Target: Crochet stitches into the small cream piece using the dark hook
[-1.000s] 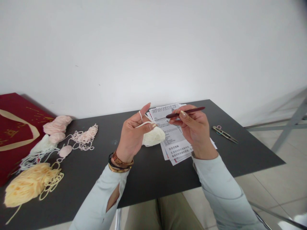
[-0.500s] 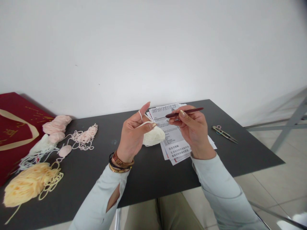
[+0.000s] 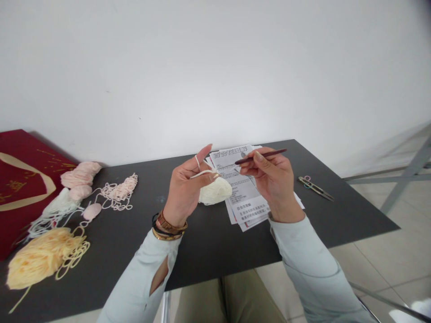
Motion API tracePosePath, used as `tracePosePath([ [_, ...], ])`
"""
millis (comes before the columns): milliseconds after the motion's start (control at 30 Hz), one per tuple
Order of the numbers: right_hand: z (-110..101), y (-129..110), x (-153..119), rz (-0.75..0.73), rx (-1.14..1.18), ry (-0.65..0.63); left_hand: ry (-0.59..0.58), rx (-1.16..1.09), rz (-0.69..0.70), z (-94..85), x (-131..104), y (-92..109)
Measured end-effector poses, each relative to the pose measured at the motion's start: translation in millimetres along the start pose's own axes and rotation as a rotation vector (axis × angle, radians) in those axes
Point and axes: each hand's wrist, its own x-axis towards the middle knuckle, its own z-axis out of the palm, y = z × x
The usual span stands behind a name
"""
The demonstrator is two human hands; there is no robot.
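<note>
My left hand point(image 3: 186, 188) pinches white yarn point(image 3: 206, 171) between thumb and fingers, with the index finger raised and a strand looped round it. Behind that hand, a ball of cream-white yarn point(image 3: 215, 191) rests on the table, partly covered. To the right, my right hand point(image 3: 273, 179) grips a dark red crochet hook point(image 3: 267, 154) like a pen, its tip pointing left. A gap separates the tip from the yarn. Printed sheets point(image 3: 240, 188) lie under and behind my right hand, partly hidden by it.
Scissors point(image 3: 314, 187) lie on the dark table point(image 3: 141, 251) at right. At left are a tangle of pink yarn point(image 3: 119, 192), pink skeins point(image 3: 81, 175), white yarn point(image 3: 60, 204), yellow yarn point(image 3: 40, 260) and a red bag point(image 3: 20, 179). A white wall point(image 3: 215, 80) stands behind.
Both hands have shifted only slightly. The crochet hook has moved a touch to the right and its angle differs a little; the yarn stays pinched in my left hand.
</note>
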Motion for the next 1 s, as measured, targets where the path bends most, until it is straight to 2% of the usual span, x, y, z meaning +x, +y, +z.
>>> tracePosePath([
  [167,0,1,5,0.122,0.080,0.005,-0.020,0.069,0.007,-1.5,-2,-1],
  [300,0,8,9,0.244,0.174,0.046,-0.044,0.171,0.091,-2.2,-2,-7],
  [467,4,16,8,0.372,0.258,0.126,-0.005,0.185,0.119,1.6,-2,-18],
  [633,14,24,2,0.331,0.249,0.150,0.035,0.078,0.012,5.8,-2,-26],
  [800,19,28,-2,0.290,0.226,0.151,0.058,0.001,-0.087,8.0,-2,-24],
  [1000,17,28,-2,0.298,0.264,0.128,-0.092,0.033,-0.150,3.4,3,-16],
])
